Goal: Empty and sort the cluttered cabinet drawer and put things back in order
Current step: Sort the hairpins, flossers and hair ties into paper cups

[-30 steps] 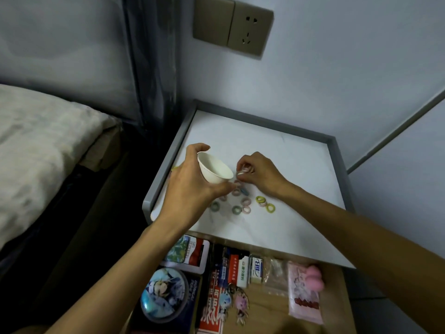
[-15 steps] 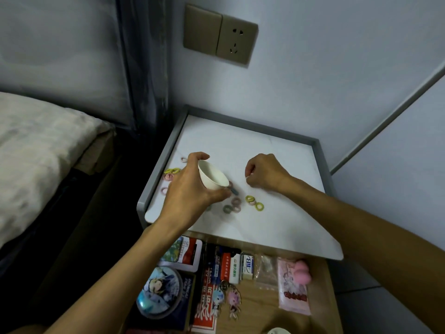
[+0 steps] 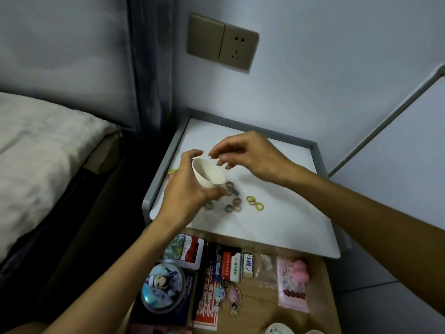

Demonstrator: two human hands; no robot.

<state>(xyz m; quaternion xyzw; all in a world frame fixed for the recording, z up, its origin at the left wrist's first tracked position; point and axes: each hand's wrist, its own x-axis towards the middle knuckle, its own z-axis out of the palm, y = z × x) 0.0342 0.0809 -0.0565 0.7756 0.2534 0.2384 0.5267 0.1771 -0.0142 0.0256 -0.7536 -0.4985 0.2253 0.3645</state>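
On the white cabinet top (image 3: 277, 225) lie several small hair ties (image 3: 237, 201) in muted colours, with yellow-green ones (image 3: 259, 206) to their right. My left hand (image 3: 190, 189) grips a small white cup (image 3: 209, 174), tilted with its mouth toward me, just above the ties. Over the cup's rim hovers my right hand (image 3: 250, 155), its fingers loosely spread and nothing visible between them. Another yellow tie (image 3: 172, 171) peeks out at the top's left edge behind my left hand. Below, the open drawer (image 3: 315, 285) holds mixed small things.
In the drawer lie a round printed badge (image 3: 161, 288), a card pack (image 3: 185, 251), a small eraser box (image 3: 248, 262), keychains (image 3: 231, 295) and a pink pouch (image 3: 292, 288). A bed (image 3: 41, 150) stands to the left. A wall socket (image 3: 224, 44) sits above the cabinet.
My right hand left the ties on the top, rose and came over the cup, and its fingers spread apart. My left hand kept the cup, raised a little.
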